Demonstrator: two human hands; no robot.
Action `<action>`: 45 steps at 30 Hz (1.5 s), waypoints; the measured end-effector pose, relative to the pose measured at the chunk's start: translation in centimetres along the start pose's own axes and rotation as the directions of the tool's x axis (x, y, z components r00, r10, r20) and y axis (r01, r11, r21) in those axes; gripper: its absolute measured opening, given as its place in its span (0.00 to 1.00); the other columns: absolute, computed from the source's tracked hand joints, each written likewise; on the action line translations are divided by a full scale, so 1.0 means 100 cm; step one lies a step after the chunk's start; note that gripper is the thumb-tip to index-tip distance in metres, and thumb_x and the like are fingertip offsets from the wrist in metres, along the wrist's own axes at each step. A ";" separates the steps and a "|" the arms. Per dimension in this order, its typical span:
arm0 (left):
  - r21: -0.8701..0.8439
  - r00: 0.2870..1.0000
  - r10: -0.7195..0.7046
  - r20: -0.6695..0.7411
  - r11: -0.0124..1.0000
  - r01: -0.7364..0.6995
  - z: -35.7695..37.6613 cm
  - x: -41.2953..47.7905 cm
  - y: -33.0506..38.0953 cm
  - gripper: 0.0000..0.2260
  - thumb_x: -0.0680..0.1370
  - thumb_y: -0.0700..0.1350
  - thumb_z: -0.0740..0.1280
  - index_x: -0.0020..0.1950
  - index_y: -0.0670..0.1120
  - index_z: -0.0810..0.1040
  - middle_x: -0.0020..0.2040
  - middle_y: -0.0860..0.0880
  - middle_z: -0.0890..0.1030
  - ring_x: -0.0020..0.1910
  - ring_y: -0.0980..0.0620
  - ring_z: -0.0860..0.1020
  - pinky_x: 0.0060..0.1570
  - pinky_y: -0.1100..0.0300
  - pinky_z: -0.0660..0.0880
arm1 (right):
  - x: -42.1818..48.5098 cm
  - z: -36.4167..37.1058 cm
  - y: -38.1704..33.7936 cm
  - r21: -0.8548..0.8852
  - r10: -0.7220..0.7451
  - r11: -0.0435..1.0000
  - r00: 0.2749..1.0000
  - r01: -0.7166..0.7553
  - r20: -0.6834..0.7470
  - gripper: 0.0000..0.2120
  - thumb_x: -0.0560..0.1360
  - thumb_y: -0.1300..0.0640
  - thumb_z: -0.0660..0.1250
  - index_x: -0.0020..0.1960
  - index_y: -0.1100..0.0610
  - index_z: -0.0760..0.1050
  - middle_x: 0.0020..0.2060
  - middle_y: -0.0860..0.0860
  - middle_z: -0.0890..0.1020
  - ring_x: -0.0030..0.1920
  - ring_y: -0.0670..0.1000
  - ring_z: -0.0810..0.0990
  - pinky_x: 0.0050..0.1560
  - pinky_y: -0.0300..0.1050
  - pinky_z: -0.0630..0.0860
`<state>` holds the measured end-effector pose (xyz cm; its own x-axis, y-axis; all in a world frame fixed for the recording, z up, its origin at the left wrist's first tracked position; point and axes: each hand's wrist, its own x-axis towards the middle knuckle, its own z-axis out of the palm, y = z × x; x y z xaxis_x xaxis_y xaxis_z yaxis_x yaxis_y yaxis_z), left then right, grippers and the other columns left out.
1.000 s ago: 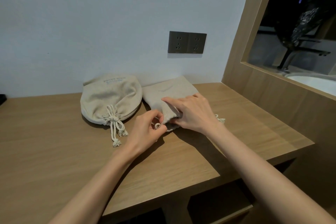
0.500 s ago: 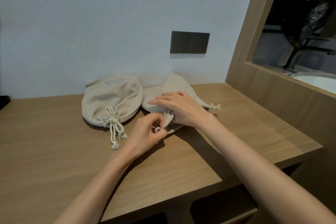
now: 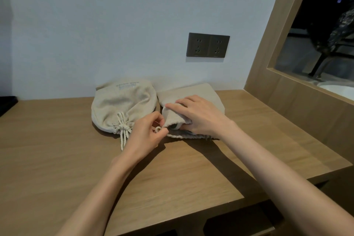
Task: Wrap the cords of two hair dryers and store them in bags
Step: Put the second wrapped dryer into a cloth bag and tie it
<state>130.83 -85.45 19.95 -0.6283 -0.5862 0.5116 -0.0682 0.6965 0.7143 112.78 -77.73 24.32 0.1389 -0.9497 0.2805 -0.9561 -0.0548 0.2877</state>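
Nothing can be read: the grey lettering point(image 3: 125, 85) on the tied drawstring bag point(image 3: 122, 105), below and left of the double wall socket point(image 3: 208, 47), is too blurred.

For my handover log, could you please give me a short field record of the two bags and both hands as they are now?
left bag: tied shut, lying on table
right bag: beside left bag, mouth partly open, something dark showing inside
drawstring: loop at right bag's mouth
left hand: pinches drawstring
right hand: rests flat on right bag
socket: on wall behind, nothing plugged in
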 end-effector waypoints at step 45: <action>-0.684 0.649 -0.743 0.162 0.389 0.617 0.045 0.061 0.006 0.15 0.78 0.54 0.64 0.45 0.42 0.77 0.38 0.47 0.81 0.35 0.54 0.80 0.27 0.67 0.76 | -0.033 0.051 0.063 0.880 0.770 -0.096 0.525 -0.466 0.362 0.24 0.72 0.36 0.66 0.52 0.57 0.79 0.45 0.49 0.83 0.48 0.51 0.82 0.40 0.40 0.72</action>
<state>123.43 -86.72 21.37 -0.4826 -0.8310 -0.2766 0.1163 -0.3738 0.9202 104.92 -76.48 20.51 -0.7567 -0.6527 0.0373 -0.2001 0.1768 -0.9637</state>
